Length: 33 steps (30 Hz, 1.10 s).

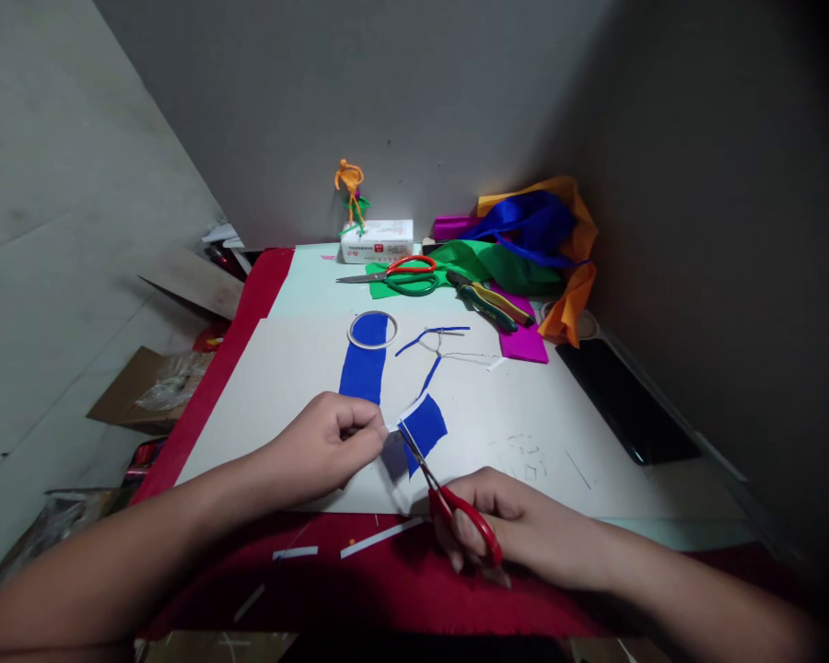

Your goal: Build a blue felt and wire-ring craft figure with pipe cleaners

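My left hand (332,444) pinches the edge of a small blue paper piece (425,425) held just above the white board (525,414). My right hand (504,525) grips red-handled scissors (456,506), whose blades point up-left and meet the blue piece's lower left edge. A longer blue strip (363,368) lies flat on the board beyond my left hand, its far end under a clear tape ring (372,330). Thin blue offcuts and a wire shape (442,345) lie right of the ring.
Farther back lie a second pair of scissors (393,273) with orange and green handles, pliers (487,304), green, magenta, blue and orange sheets (525,239), a white box (377,239) and an orange wire figure (350,189). White paper slivers (379,537) rest on red cloth (387,580). A black slab (622,396) lies at right.
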### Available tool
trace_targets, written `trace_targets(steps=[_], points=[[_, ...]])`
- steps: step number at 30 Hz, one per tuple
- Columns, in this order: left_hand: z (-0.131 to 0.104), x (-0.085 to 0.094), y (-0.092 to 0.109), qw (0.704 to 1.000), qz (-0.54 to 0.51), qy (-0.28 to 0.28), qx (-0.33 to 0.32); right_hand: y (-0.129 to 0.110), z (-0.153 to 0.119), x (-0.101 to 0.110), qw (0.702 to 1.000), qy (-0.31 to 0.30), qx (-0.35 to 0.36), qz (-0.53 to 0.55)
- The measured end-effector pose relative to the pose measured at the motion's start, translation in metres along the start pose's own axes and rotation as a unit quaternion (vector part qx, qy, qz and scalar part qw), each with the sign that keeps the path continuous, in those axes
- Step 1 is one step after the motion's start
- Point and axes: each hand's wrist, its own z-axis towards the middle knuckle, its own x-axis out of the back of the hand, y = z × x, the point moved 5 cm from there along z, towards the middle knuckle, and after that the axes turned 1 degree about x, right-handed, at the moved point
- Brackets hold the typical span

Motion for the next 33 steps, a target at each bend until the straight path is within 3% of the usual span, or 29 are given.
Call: trace_targets(steps=[5,19,24,33], points=[[0.0,-0.004,-0.008,0.995,-0.08,-0.035,0.049,-0.001,0.0,-0.001,1.0,-0.013,0.008,0.008],[0.005,-0.012,-0.01,0.981,-0.181,-0.036,0.052,0.001,0.003,-0.005,0.997,-0.002,0.035,0.065],[0.004,-0.012,-0.008,0.987,-0.15,-0.002,0.052,0.004,0.005,-0.008,0.996,0.016,0.037,0.081],[0.003,-0.009,0.002,0.994,-0.055,0.088,-0.026,0.012,0.006,-0.011,0.994,0.01,0.05,0.099]])
